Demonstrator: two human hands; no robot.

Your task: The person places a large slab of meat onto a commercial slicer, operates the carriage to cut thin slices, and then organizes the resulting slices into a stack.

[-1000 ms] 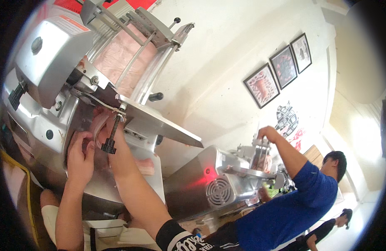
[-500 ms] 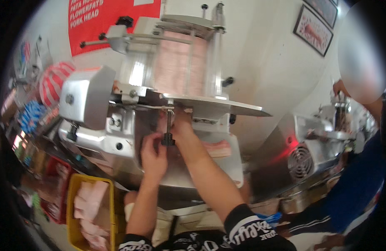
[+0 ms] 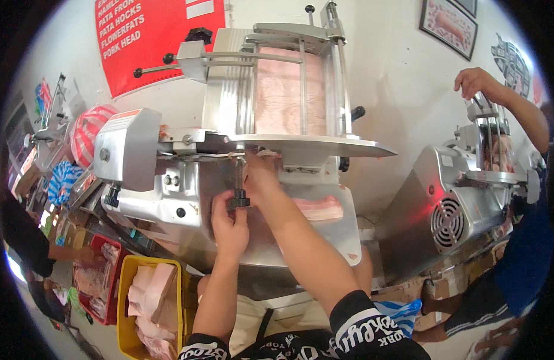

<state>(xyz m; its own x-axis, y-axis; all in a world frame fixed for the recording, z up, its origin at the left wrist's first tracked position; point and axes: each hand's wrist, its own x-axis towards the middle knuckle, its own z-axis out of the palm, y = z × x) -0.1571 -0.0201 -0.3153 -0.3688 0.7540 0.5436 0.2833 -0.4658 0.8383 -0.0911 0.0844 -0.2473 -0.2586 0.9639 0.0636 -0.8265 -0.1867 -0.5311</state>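
A metal slicing machine with a large slab of pale pink meat [image 3: 289, 90] in its upper carriage stands in front of me. My left hand [image 3: 229, 225] is at the black knob [image 3: 239, 198] on a threaded rod, its thumb and forefinger curled against it. My right hand [image 3: 262, 171] reaches under the front edge of the metal plate [image 3: 325, 145]. Its fingers are mostly hidden there by the plate and rod. Right of my right forearm, a strip of layered pink-and-white meat [image 3: 319, 208] lies on the machine's metal tray [image 3: 343, 231].
A yellow crate [image 3: 128, 300] of meat pieces stands at lower left, beside a red crate [image 3: 98, 243] with more meat. A second metal machine [image 3: 433, 198] with a round vent stands right, where another person's hand [image 3: 481, 83] rests on its upper part. Striped bags [image 3: 92, 133] are at left.
The view has shifted, so the machine sits slightly further right and is sharper. My left fingers are now closer against the knob. The other person's hand shows higher on the right-hand machine.
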